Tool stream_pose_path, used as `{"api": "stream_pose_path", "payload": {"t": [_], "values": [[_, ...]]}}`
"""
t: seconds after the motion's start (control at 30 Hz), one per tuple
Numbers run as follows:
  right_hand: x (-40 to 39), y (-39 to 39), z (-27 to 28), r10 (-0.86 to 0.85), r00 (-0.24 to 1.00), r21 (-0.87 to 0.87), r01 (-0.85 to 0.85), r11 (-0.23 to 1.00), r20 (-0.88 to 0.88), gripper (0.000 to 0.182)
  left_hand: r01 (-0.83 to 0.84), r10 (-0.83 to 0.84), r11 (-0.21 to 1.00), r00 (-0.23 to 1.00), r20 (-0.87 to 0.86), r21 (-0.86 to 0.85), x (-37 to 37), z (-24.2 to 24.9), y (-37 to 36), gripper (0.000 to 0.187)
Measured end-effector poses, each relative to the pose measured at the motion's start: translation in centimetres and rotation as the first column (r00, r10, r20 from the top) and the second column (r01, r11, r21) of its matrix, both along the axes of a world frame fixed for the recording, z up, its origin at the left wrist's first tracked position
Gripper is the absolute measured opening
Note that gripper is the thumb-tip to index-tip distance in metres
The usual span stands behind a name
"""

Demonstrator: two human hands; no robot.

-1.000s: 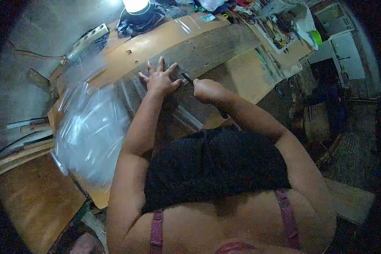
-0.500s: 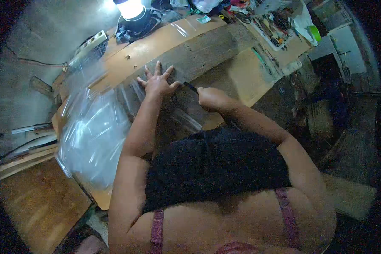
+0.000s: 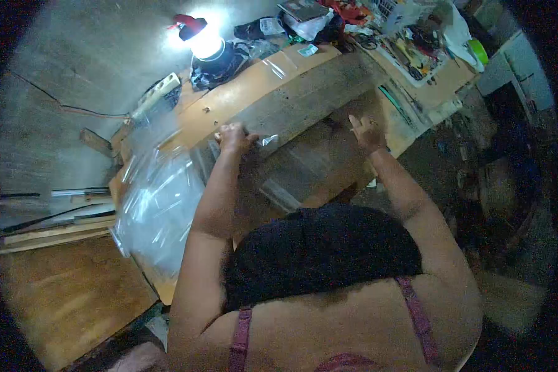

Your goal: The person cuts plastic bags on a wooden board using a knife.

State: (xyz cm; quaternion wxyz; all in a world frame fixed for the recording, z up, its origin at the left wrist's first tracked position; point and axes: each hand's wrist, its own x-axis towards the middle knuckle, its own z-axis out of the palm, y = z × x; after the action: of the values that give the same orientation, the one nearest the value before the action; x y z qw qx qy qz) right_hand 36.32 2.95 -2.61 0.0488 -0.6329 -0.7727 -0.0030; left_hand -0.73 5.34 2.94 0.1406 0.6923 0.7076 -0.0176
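My left hand (image 3: 234, 137) is closed on clear plastic over the dark grey board (image 3: 304, 93), its fingers curled. A shiny crumpled bit of the plastic (image 3: 269, 141) shows beside its thumb. Farther right, my right hand (image 3: 367, 131) is above the board's brown part, with some fingers stretched out and apart; no tool can be made out in it. Flat clear plastic (image 3: 282, 193) lies between my arms, near my body. A large heap of clear plastic sheets (image 3: 158, 208) lies left of my left forearm.
A bright lamp (image 3: 206, 46) stands at the back beside a black plastic bag (image 3: 220, 71). A power strip (image 3: 158, 93) lies at the back left. The tray of tools (image 3: 415, 62) is at the back right, near a green roll (image 3: 477, 51). Wooden strips (image 3: 56, 235) are at the left.
My left hand has gone from spread flat to closed. My right hand has moved right, away from the left, and its fingers have opened; the black tool it held is no longer clearly visible.
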Motion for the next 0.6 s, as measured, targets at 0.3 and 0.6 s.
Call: {"api": "stream_pose_path", "payload": {"t": [0.3,0.6], "values": [[-10.0,2.4,8.0,0.349,0.651,0.194,-0.299,0.934,-0.675,0.05,0.03,-0.042,0.998,0.959,0.281,0.046,3.5,5.9,-2.3,0.034],[-12.5,4.8,13.7,0.502,0.682,0.007,-0.589,0.808,-0.532,0.026,-0.049,-0.031,0.987,0.875,0.484,0.151,7.6,11.0,-4.8,0.032]]}}
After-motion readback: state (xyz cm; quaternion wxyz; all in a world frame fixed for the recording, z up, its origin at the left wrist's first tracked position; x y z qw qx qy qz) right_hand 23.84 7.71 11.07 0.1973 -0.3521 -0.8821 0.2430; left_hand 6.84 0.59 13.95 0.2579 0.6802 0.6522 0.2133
